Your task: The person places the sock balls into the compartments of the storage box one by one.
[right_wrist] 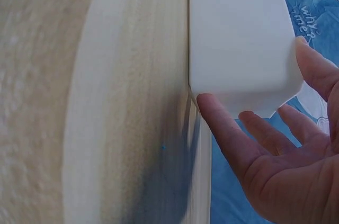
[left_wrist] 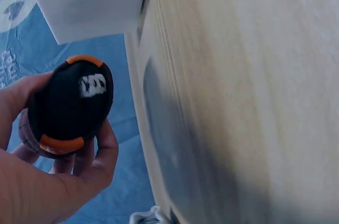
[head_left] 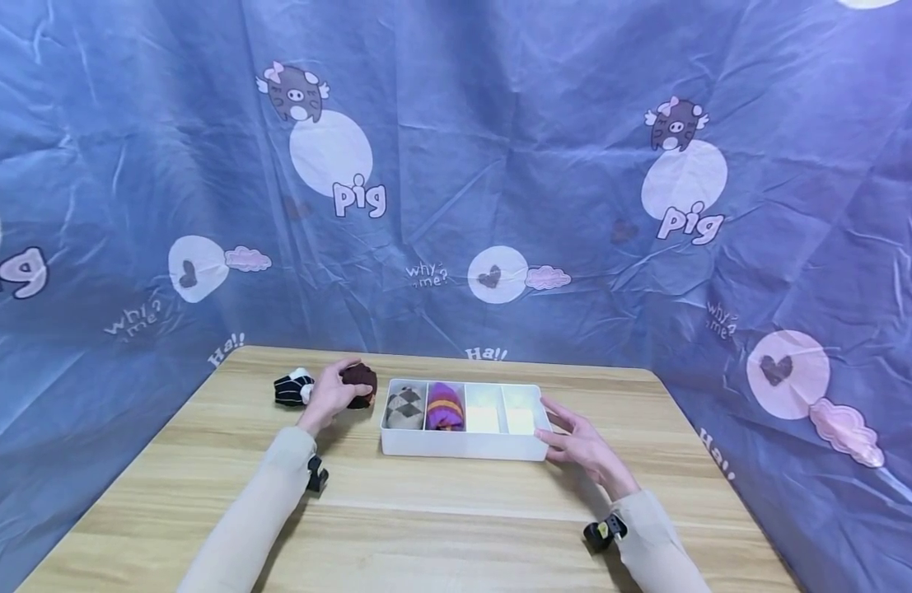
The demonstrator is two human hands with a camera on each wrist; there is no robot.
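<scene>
Just left of the white box [head_left: 463,445], the left hand [head_left: 331,397] grips a rolled dark sock [head_left: 361,376] by its sides; the right hand [head_left: 585,449] clasps the box's right end, apparently to keep it steady.

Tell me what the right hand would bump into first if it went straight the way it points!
The right hand would meet the white box at once: its fingertips seem to be touching the box's right end.

Blue backdrop [head_left: 456,189]: "pig", "why me?", "Ha!!". Dark bundle [left_wrist: 69,105]: white mark unreadable.
</scene>
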